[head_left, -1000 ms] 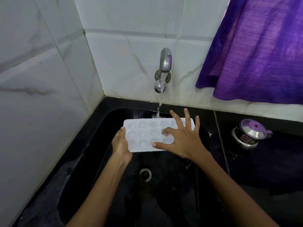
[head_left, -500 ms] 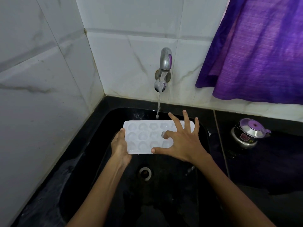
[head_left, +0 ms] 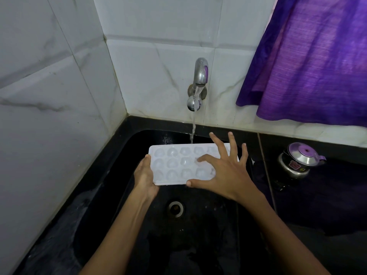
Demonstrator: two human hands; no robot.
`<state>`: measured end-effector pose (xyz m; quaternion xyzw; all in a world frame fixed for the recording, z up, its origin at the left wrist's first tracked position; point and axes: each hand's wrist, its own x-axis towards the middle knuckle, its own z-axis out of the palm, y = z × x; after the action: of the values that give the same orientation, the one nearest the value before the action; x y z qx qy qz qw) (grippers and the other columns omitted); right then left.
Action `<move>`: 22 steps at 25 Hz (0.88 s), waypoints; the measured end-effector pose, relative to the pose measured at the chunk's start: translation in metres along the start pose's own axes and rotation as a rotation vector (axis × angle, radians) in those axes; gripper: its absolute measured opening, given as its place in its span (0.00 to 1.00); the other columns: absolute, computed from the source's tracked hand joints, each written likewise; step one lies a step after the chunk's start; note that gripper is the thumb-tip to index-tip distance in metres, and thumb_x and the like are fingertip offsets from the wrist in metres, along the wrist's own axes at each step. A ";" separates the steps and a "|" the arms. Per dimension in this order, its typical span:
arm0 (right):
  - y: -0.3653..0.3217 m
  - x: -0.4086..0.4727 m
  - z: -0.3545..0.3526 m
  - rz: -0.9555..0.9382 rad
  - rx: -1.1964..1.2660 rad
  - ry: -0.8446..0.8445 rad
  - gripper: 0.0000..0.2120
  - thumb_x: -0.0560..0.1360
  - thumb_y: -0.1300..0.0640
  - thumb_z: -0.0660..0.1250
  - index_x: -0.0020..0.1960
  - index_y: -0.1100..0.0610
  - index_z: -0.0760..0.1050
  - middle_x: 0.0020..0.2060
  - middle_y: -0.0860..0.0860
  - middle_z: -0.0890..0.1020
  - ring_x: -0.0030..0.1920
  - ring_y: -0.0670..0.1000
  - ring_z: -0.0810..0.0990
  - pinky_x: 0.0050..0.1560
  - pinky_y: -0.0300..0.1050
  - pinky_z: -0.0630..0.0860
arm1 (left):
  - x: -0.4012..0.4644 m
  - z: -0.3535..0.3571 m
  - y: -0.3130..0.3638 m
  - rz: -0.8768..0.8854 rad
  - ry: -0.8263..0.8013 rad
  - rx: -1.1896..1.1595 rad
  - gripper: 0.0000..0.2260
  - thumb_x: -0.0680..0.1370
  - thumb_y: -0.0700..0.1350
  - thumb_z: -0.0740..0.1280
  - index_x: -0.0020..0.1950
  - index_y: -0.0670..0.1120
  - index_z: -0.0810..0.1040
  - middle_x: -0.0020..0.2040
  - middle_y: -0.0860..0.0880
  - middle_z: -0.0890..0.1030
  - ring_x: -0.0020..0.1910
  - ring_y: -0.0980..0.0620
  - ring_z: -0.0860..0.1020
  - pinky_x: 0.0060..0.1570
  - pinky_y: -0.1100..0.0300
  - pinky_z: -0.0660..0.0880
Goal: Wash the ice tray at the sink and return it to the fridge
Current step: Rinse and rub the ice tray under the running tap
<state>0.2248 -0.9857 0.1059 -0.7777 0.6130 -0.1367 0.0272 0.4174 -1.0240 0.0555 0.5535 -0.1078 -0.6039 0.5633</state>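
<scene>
A white ice tray [head_left: 174,165] with rounded cups is held level over the black sink [head_left: 139,195], just in front of the water stream. My left hand [head_left: 144,175] grips its left end. My right hand [head_left: 224,171] lies spread over the tray's right part, index finger bent into a cup, thumb at the near edge. The steel tap [head_left: 199,76] on the tiled wall is running; its water falls just behind the tray's far edge.
The drain [head_left: 175,208] lies below the tray. A steel vessel with a lid [head_left: 297,161] stands on the black counter at the right. A purple curtain [head_left: 313,56] hangs above it. White tiled walls close the left and back.
The tray has come slightly nearer to me, so the stream now falls just behind its far edge. My right hand's fingers have shifted a little over the cups.
</scene>
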 end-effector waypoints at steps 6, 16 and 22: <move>0.001 -0.017 0.016 -0.052 -0.061 0.035 0.30 0.59 0.21 0.54 0.47 0.40 0.78 0.76 0.50 0.56 0.75 0.59 0.38 0.67 0.61 0.27 | -0.002 0.004 0.000 0.013 -0.005 -0.004 0.13 0.81 0.50 0.58 0.56 0.44 0.77 0.52 0.41 0.82 0.49 0.40 0.81 0.49 0.41 0.78; -0.001 -0.015 0.019 -0.058 -0.107 0.143 0.28 0.60 0.21 0.53 0.38 0.41 0.80 0.73 0.53 0.64 0.74 0.62 0.46 0.68 0.63 0.34 | -0.006 0.004 0.000 -0.004 -0.020 0.016 0.14 0.81 0.51 0.58 0.57 0.43 0.76 0.53 0.41 0.82 0.51 0.39 0.81 0.49 0.41 0.78; 0.002 -0.016 0.017 -0.048 -0.112 0.114 0.33 0.58 0.20 0.49 0.38 0.42 0.80 0.74 0.51 0.62 0.74 0.60 0.43 0.67 0.60 0.29 | -0.010 0.008 0.000 0.011 -0.022 0.020 0.13 0.81 0.50 0.57 0.53 0.44 0.77 0.52 0.42 0.82 0.50 0.40 0.81 0.49 0.43 0.79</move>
<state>0.2239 -0.9726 0.0864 -0.7835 0.6013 -0.1466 -0.0545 0.4089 -1.0200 0.0635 0.5519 -0.1233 -0.6057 0.5598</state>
